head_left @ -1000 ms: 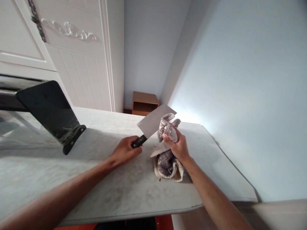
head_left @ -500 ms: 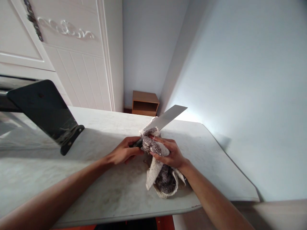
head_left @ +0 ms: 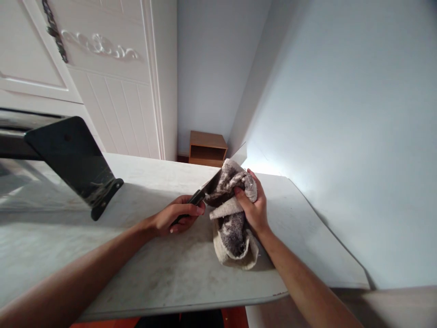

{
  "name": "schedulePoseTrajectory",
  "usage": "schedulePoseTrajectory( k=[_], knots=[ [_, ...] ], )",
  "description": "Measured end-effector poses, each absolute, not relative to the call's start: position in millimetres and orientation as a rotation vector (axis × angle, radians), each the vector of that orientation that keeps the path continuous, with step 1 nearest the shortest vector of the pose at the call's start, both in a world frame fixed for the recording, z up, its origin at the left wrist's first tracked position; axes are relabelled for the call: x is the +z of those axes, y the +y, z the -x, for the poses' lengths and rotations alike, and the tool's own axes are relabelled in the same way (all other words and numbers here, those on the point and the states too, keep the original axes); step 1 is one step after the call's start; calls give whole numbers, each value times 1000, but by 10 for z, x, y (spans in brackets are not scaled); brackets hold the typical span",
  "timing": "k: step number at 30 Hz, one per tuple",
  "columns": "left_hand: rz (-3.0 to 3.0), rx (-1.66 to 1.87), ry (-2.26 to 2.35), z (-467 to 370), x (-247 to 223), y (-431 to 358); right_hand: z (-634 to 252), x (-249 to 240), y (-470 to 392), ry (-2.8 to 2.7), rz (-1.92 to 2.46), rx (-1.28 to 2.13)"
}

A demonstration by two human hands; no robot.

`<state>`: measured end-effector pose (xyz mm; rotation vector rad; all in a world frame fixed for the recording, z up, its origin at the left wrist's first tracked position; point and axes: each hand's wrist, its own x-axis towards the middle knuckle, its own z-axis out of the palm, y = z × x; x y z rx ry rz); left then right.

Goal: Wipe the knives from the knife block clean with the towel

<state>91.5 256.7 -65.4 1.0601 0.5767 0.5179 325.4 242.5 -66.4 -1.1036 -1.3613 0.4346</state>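
My left hand point(head_left: 182, 215) is closed round the black handle of a broad-bladed knife point(head_left: 210, 181). The blade slants up and away to the right, and its tip shows beyond the cloth. A grey-brown and cream cloth point(head_left: 235, 223) is bunched over the middle of the blade, hiding that part. My right hand point(head_left: 254, 205) grips the cloth from the right, thumb on top and fingers mostly hidden behind it. The cloth's loose lower folds hang over the white tabletop point(head_left: 164, 273).
A black monitor stand point(head_left: 71, 159) stands on the left of the table. Behind are a white cabinet point(head_left: 116, 91) and a small brown wooden box-like stand point(head_left: 208, 139). A pale blue wall point(head_left: 358, 114) runs along the right side.
My right hand and the cloth have slid along the blade away from the handle, covering more of it. The handle now shows more, and the knife has tilted.
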Motion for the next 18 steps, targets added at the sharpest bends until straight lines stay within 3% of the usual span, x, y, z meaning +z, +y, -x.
schedulePoseTrajectory(
  k=[6, 18],
  knots=[
    [-960, 387, 475, -901, -651, 2564, -3381, -664, 2517, -1135, 1204, 509],
    [-747, 445, 289, -884, -660, 2574, -3538, -572, 2592, -884, 1273, 563]
  ],
)
